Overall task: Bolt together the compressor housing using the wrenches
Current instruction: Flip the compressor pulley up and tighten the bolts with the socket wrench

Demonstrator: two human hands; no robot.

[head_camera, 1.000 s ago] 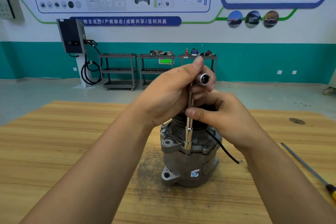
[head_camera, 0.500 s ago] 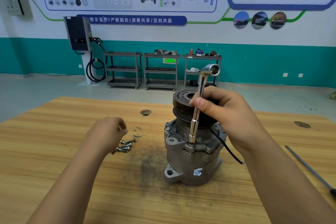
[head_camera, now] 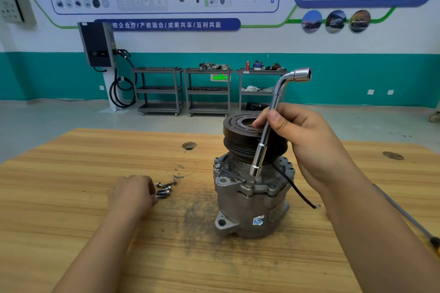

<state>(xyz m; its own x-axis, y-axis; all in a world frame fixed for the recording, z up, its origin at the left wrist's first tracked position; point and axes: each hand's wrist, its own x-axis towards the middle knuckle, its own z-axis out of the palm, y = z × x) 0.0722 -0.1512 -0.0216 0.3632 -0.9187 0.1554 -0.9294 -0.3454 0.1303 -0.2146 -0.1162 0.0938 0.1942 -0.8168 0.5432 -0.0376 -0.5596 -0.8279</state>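
Observation:
A grey metal compressor housing [head_camera: 247, 207] stands upright on the wooden table [head_camera: 71, 197], with a black pulley [head_camera: 240, 131] on top. My right hand [head_camera: 307, 140] grips the shaft of a chrome L-shaped socket wrench [head_camera: 266, 131]; its lower socket hangs just above a bolt head [head_camera: 248, 184] on the housing flange. To the left, several loose bolts [head_camera: 165, 189] lie on the table. My left hand [head_camera: 132, 191] rests on the table at the bolts, fingers curled at the nearest one; whether it pinches it is hidden.
A black wire [head_camera: 297, 190] trails from the housing to the right. A long screwdriver [head_camera: 409, 219] lies along the table's right edge. The tabletop has a small hole [head_camera: 189, 145] behind the bolts. Shelving carts [head_camera: 207, 90] stand by the far wall.
My left hand let go of the wrench, moved down left to the loose bolts and now touches them. The right hand stays on the wrench, whose socket has lifted just off the bolt.

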